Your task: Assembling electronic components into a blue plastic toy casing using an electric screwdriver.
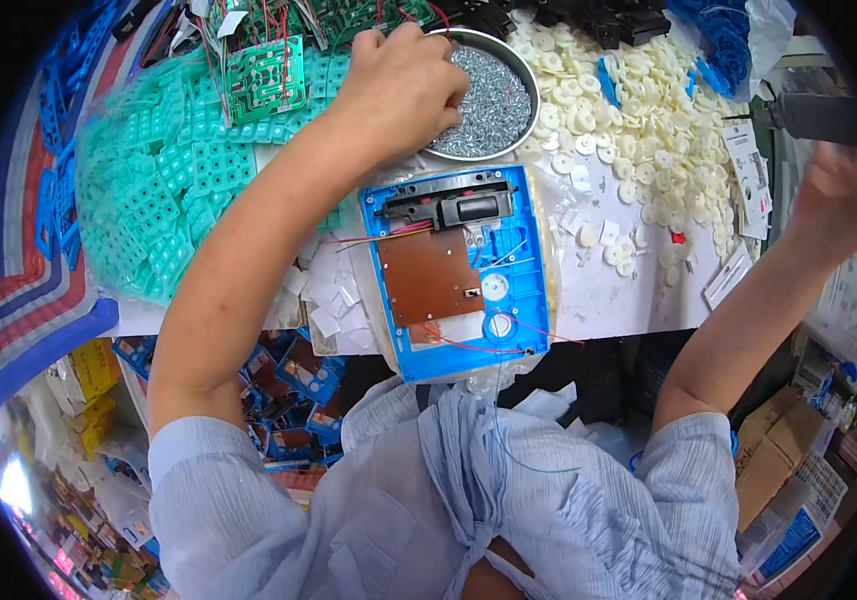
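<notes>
My left hand [403,88] is over the left edge of a round metal tin [536,95] full of small silver screws [493,95]. Its fingers are bent and closed, with the tips hidden, so what they may hold cannot be made out. At the far right, my right hand [838,200] is raised and smeared by motion, just below a dark grey block-shaped object [828,118]; its grip is unclear. Between my arms lies an open blue plastic housing [538,215], holding a brown circuit board [428,275], a black slotted part [458,208] and loose thin wires.
Turquoise button pads [163,190] pile up at left, beneath green circuit boards [266,80] with red wires. Cream plastic discs [638,120] spread across the right. White paper pieces [333,300] lie beside the housing. Below the table edge are more blue housings [308,375] and a cardboard box [783,440].
</notes>
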Motion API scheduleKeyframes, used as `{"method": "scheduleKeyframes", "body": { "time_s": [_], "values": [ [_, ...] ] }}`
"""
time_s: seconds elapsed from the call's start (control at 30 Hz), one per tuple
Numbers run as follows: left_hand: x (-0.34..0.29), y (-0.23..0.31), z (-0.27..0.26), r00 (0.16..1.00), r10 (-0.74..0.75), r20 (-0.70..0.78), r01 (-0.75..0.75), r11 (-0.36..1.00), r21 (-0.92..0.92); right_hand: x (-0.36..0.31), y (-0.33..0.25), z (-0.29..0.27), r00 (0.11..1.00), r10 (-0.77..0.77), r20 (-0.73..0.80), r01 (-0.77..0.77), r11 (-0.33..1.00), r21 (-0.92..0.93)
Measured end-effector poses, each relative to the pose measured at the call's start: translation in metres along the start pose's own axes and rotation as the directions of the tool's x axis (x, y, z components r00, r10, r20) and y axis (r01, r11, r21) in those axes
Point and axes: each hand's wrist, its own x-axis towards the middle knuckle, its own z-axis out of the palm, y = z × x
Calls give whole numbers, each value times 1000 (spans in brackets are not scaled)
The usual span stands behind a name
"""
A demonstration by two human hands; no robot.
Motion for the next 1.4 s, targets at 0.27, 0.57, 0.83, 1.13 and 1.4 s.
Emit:
{"method": "scheduleKeyframes", "body": {
  "time_s": [0.27,0.57,0.83,1.13,1.4],
  "values": [
    [6,2,11,999,14,-48,-8,994,106,-5,7,46,604,309,734,-259,948,-186],
    [-27,30,-37,979,-71,-194,34,982,-188,-103,-6,134,782,158,603,-512,715,476],
    [-70,82,-62,983,-151,-105,59,800,-598,-135,-42,139,710,136,691,-584,662,470],
    [-67,89,-60,942,-253,-221,147,902,-406,-120,-25,138,627,63,776,-583,699,414],
    [-77,86,-42,963,-201,-179,147,950,-276,-139,13,155,733,209,648,-544,752,372]
  ]
}}
